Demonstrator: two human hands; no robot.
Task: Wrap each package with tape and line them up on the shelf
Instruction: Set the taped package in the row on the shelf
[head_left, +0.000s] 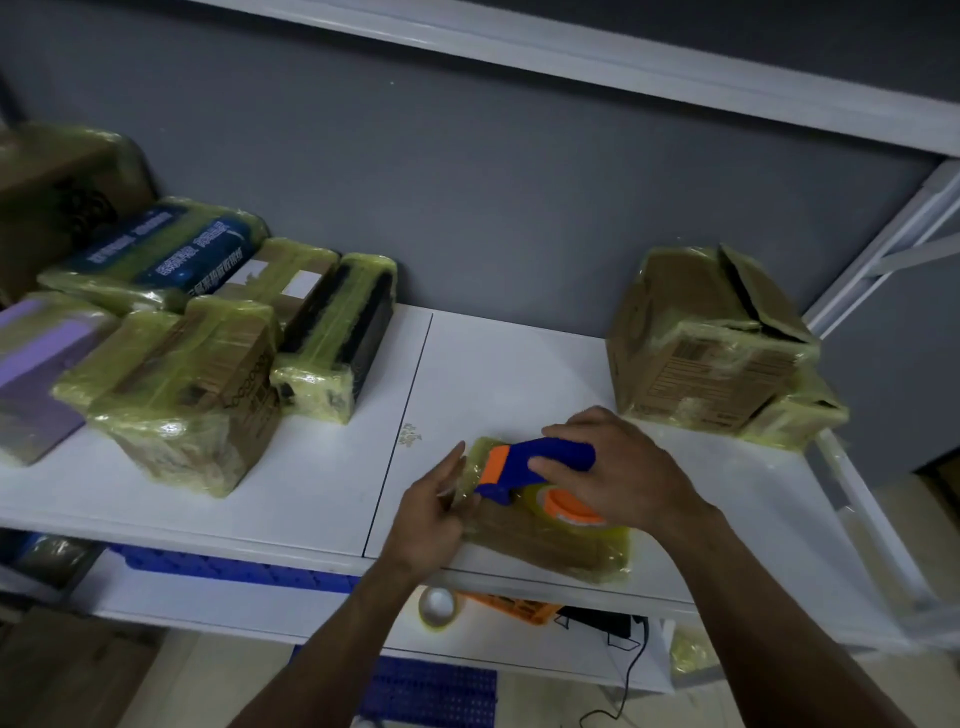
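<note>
A flat brown package (545, 540), partly covered in yellowish clear tape, lies near the front edge of the white shelf (322, 499). My right hand (618, 467) grips the blue handle of a blue and orange tape dispenser (524, 470), which rests on top of the package with its tape roll (566, 504) toward me. My left hand (431, 514) holds the package's left end, fingers curled against its side and thumb on top.
Several taped packages (208, 364) are lined up at the shelf's left. A taped cardboard box (706, 343) with an open flap stands at the right, a smaller one beside it. A spare tape roll (436, 607) lies on the lower shelf with blue and orange crates.
</note>
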